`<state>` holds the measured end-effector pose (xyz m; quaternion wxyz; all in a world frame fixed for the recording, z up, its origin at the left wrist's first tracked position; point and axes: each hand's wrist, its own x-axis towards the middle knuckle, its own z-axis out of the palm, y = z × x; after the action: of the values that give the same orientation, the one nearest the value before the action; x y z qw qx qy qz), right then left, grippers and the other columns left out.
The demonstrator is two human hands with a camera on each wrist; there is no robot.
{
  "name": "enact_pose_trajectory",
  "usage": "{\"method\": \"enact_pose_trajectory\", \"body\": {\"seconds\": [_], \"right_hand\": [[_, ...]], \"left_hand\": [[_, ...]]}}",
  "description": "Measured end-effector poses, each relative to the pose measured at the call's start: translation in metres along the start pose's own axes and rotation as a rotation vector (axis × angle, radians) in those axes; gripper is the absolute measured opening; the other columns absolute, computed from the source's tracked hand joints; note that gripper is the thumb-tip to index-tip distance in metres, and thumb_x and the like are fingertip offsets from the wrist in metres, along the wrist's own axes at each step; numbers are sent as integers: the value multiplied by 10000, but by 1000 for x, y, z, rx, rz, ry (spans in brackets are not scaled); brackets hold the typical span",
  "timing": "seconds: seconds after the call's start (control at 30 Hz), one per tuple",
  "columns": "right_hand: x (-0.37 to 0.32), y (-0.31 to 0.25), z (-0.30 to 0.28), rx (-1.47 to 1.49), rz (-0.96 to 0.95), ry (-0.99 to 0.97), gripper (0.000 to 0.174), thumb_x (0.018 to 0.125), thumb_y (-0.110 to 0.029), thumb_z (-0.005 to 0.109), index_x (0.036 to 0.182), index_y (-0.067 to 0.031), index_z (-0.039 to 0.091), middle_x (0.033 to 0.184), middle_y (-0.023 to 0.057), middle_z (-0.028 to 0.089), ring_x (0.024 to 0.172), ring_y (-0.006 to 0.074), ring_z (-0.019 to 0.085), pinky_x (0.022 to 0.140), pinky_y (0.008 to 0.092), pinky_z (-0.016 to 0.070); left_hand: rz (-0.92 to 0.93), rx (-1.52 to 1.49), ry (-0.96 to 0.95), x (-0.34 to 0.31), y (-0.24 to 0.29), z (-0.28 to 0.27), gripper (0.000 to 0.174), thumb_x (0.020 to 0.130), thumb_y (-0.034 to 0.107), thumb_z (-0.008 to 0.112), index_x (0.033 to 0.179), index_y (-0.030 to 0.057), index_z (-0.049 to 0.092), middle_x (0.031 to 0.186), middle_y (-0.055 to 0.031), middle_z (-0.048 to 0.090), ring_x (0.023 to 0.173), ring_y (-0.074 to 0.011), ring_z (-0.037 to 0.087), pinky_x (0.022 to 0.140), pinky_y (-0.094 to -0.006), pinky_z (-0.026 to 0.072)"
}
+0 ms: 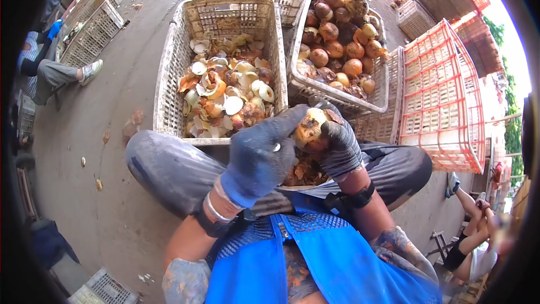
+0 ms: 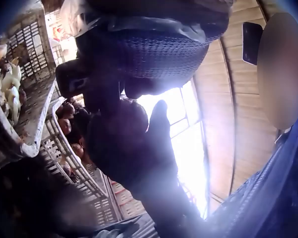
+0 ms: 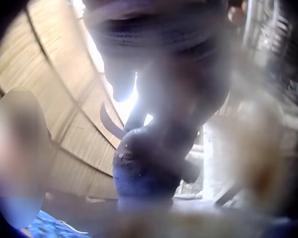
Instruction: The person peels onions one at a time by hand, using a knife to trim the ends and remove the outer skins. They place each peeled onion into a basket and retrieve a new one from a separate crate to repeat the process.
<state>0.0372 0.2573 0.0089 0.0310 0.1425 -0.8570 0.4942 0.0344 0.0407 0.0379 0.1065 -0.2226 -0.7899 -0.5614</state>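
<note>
An onion [image 1: 311, 126] with partly peeled, browned skin is held between the two hands over the lap. My right hand [image 1: 340, 145], in a dark striped glove, grips it, thumb across its near side. My left hand [image 1: 260, 155], in a blue glove, is curled, its fingertips right at the onion's left side. A thin curved blade [image 3: 109, 121] juts from the blue-gloved fist in the right wrist view; its handle is hidden. Below the hands lie dry onion skins [image 1: 306, 173]. Both wrist views are dark and backlit.
A crate [image 1: 164, 73] of peeled onions and skins stands ahead on the left. Another crate [image 1: 384, 73] holds brown onions at right. Red-netted crates [image 1: 441, 95] lean further right. Other people sit at left and lower right.
</note>
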Motion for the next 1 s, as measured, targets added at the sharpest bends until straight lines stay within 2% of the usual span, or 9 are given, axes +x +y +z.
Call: {"method": "enact_pose_trajectory", "body": {"seconds": [0.07,0.17,0.2,0.33,0.4,0.53,0.63,0.9,1.0], "right_hand": [[-5,1,4,393,286,74,680,909,-452,744,1379,-11,527,1301,140,655,1167,262,654,1030,414,539],[-4,10,-2,184,233,11,636,948,-432,705,1393,-17,521,1306,146,654,1175,274,652,1039,433,537],[0,14,22,503,309,360,340,770,-128,801,1073,-22,691,1008,127,709,932,259,708,831,360,569],[1,-4,0,302,170,69,372,824,-190,774,1143,-26,674,1055,121,710,943,260,710,831,384,583],[1,-23,1,1276,634,187,453,881,-280,732,1241,-24,631,1124,129,701,953,288,708,815,424,595],[-1,-16,8,1608,710,-133,561,919,-374,696,1328,-11,573,1164,149,685,999,285,704,861,463,607],[5,-29,16,1547,687,53,540,922,-377,697,1312,-22,584,1163,135,683,995,289,703,890,460,604],[16,-1,50,1243,362,284,503,897,-316,703,1267,4,587,1140,113,671,1020,219,675,927,371,561],[18,-15,47,1327,376,195,509,901,-305,707,1285,0,570,1174,143,668,1051,233,679,935,385,570]], "left_hand": [[-9,212,-48,-6,-1,-12,412,823,-27,652,1217,61,738,1023,-161,768,871,-281,769,790,-394,622],[13,365,-200,-18,-1,-20,496,781,-44,677,1260,74,724,986,-177,758,796,-302,752,714,-369,601],[10,364,-200,-20,-2,-19,496,781,-44,677,1260,74,724,986,-177,758,796,-302,752,714,-369,601],[103,497,-232,-17,-6,-17,504,767,28,712,1268,90,719,831,-126,723,706,-300,707,631,-406,561],[114,559,-248,-13,-9,-17,493,777,58,711,1268,97,719,789,-110,703,667,-293,686,598,-410,541],[313,741,-199,2,-49,-16,444,818,126,688,1260,105,724,740,-97,666,615,-278,646,553,-396,508],[346,746,-146,4,-57,-5,442,833,172,702,1269,103,721,740,-97,667,632,-276,655,567,-400,516],[-309,354,44,-30,-67,53,539,852,130,675,1384,211,650,937,-187,734,831,-386,718,740,-476,577],[-469,257,-112,-38,-87,51,606,838,53,731,1425,152,612,1007,-153,764,885,-247,765,798,-335,591]]}}
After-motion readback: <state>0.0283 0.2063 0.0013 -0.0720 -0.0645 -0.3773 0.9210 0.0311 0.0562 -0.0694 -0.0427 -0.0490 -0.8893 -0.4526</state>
